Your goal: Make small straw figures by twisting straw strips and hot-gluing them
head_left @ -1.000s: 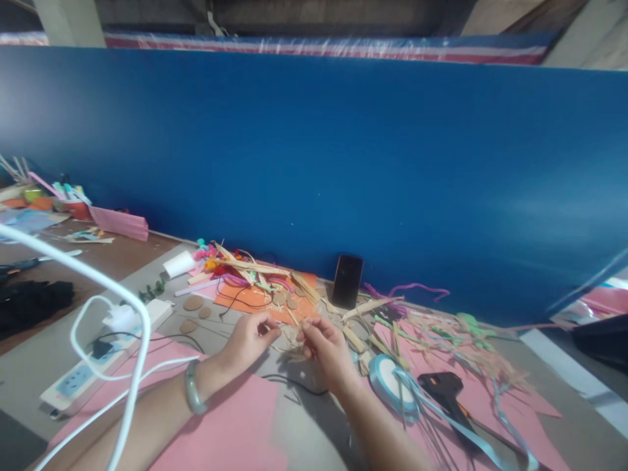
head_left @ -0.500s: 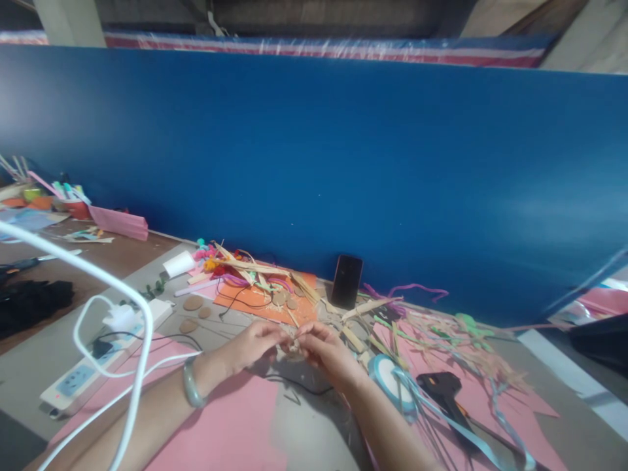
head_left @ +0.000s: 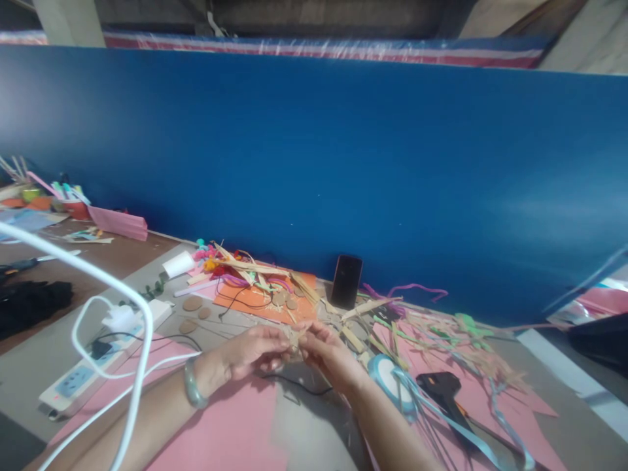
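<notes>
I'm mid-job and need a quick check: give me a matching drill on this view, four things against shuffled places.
1. Pale-green round bangle
2. Dark rectangular phone
3. Black pistol-shaped glue gun
4. Small pale-tan piece

A. Standing before the smooth blue panel
B. Between the left hand and right hand
C. On pink paper
D. Around the left wrist

Pairs: 1-D, 2-A, 3-C, 4-B

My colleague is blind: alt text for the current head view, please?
A left hand and right hand pinch a small tan piece over a cluttered table, with a ribbon roll and glue gun to the right, before a blue partition.
</notes>
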The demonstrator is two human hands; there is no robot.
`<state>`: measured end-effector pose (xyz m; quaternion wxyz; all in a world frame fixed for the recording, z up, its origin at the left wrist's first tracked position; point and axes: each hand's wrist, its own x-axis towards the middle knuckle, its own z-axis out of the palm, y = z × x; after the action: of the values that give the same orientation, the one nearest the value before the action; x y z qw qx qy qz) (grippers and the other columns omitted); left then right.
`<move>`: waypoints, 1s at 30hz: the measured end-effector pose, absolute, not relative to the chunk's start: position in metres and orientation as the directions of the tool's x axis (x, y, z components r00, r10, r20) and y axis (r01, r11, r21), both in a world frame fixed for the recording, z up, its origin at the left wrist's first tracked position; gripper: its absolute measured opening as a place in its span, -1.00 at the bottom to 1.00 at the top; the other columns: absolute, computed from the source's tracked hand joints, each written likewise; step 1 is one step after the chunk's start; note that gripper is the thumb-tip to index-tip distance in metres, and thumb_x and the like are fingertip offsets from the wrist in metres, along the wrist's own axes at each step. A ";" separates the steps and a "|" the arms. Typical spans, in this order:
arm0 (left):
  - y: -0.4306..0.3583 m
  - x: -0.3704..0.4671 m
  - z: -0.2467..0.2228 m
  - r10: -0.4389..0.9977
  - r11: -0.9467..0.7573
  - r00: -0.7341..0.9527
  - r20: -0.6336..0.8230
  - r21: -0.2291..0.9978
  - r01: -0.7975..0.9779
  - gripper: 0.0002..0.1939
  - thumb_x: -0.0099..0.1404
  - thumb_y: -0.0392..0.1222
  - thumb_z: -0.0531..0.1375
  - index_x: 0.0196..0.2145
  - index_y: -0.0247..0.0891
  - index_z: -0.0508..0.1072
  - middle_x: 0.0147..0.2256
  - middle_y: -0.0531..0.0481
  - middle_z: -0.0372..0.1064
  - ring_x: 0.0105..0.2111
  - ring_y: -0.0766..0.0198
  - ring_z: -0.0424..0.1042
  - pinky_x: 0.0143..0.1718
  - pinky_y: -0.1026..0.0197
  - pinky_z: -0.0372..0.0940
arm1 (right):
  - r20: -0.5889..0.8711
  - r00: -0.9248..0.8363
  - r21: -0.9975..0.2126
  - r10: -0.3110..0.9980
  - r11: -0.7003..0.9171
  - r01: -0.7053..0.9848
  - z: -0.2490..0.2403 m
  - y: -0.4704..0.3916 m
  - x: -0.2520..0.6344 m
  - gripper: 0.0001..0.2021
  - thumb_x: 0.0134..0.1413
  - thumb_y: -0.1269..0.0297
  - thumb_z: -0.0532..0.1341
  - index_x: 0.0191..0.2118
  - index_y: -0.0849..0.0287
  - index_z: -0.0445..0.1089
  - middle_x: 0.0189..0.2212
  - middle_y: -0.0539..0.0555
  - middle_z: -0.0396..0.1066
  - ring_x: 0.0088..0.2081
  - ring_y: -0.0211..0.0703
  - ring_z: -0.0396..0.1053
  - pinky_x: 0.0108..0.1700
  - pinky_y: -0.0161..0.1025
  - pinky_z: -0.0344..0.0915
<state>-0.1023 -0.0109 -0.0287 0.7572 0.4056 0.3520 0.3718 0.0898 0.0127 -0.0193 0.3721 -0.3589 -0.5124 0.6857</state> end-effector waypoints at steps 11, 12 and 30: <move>-0.010 -0.099 -0.029 0.960 0.278 0.111 -0.258 0.929 -0.245 -0.77 0.00 -0.11 0.38 -0.45 -0.28 0.49 -0.59 0.12 0.30 -0.66 0.46 0.17 -0.63 0.37 0.02 | -0.229 -0.565 -0.013 0.792 0.578 0.816 0.011 -0.045 0.075 -0.81 -0.06 0.38 0.28 -0.29 0.31 0.59 -0.34 0.35 0.57 -0.27 0.18 0.51 -0.30 -0.15 0.27; -0.009 -0.099 -0.032 0.961 0.275 0.105 -0.257 0.931 -0.241 -0.77 -0.01 -0.10 0.39 -0.45 -0.29 0.49 -0.60 0.12 0.30 -0.66 0.46 0.18 -0.63 0.37 0.03 | -0.261 -0.565 0.031 0.783 0.592 0.805 0.008 -0.047 0.071 -0.80 -0.02 0.39 0.26 -0.26 0.33 0.58 -0.32 0.37 0.57 -0.25 0.20 0.52 -0.29 -0.15 0.29; -0.010 -0.100 -0.028 0.968 0.225 0.165 -0.188 0.942 -0.248 -0.76 0.02 -0.07 0.38 -0.45 -0.30 0.50 -0.62 0.15 0.23 -0.66 0.45 0.15 -0.63 0.36 -0.01 | -0.091 -0.542 -0.775 0.835 0.282 0.565 0.018 -0.011 0.091 -0.88 -0.07 0.48 0.13 -0.46 0.13 0.37 -0.65 -0.07 0.39 -0.61 -0.26 0.35 -0.57 -0.40 0.11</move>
<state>-0.1002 -0.0103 -0.0277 0.6457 0.4068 0.4426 0.4709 0.0913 -0.0111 0.0185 0.1695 -0.4474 -0.7825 0.3985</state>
